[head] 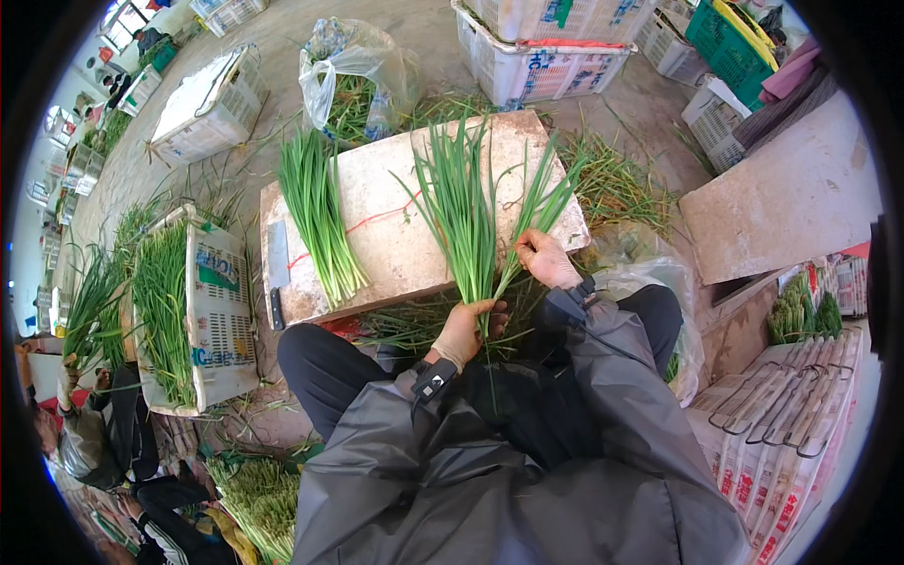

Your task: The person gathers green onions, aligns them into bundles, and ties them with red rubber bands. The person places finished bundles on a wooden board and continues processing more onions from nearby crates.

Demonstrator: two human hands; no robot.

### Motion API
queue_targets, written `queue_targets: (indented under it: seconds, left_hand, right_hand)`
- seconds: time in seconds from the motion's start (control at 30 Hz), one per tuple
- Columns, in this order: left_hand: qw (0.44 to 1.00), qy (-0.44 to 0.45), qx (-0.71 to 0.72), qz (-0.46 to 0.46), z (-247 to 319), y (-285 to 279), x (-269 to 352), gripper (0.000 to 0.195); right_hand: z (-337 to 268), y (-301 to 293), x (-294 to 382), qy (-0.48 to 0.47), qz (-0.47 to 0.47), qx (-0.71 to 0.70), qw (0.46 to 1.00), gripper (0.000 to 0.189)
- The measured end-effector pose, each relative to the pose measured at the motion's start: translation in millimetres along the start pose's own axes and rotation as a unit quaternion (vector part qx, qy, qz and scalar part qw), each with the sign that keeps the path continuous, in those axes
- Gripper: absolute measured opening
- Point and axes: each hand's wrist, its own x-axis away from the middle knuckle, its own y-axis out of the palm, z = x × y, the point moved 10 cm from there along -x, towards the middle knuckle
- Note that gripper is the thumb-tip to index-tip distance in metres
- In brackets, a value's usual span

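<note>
My left hand (466, 328) grips the lower ends of a bunch of green Chinese chives (462, 212), whose leaves fan out over the board. Just to its right, my right hand (547, 260) pinches a smaller bundle of chives (542, 194), its stems running down towards the bunch. A second chive bunch (318, 219) lies on the left of the pale, worn board (395, 258). A red string (374, 222) crosses the board and passes under that bunch. Along the board's left edge rests a cleaver (277, 247) with a black handle.
A crate of chives (219, 318) stands at left beside a co-worker (92, 424) holding chives. Beyond the board are a plastic bag (360, 70) and stacked crates (540, 70). Loose trimmings (614, 180) lie on the right. Another slab (784, 191) stands at far right.
</note>
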Motion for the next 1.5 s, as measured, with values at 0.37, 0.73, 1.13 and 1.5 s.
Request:
queue_targets:
  seconds: [0.37, 0.73, 1.13, 1.5]
  left_hand:
    - [0.998, 0.044, -0.037, 0.025, 7.3, -1.1, -5.2, 0.026]
    - [0.998, 0.050, -0.036, 0.034, 16.8, -1.9, 5.1, 0.022]
    - [0.999, 0.042, -0.002, 0.024, 19.6, -6.9, 11.4, 0.016]
    - [0.992, 0.097, -0.040, 0.066, 19.7, -10.0, 4.4, 0.024]
  right_hand:
    - [-62.6, 6.4, 26.9, -0.137, 0.017, 0.267, 0.954, 0.043]
    - [-66.5, -79.4, 4.4, -0.133, 0.232, 0.317, 0.910, 0.021]
    - [-2.0, -362.2, 43.7, 0.029, 0.597, 0.257, 0.760, 0.033]
    - [-28.2, -133.3, 16.1, -0.026, 0.095, 0.080, 0.992, 0.034]
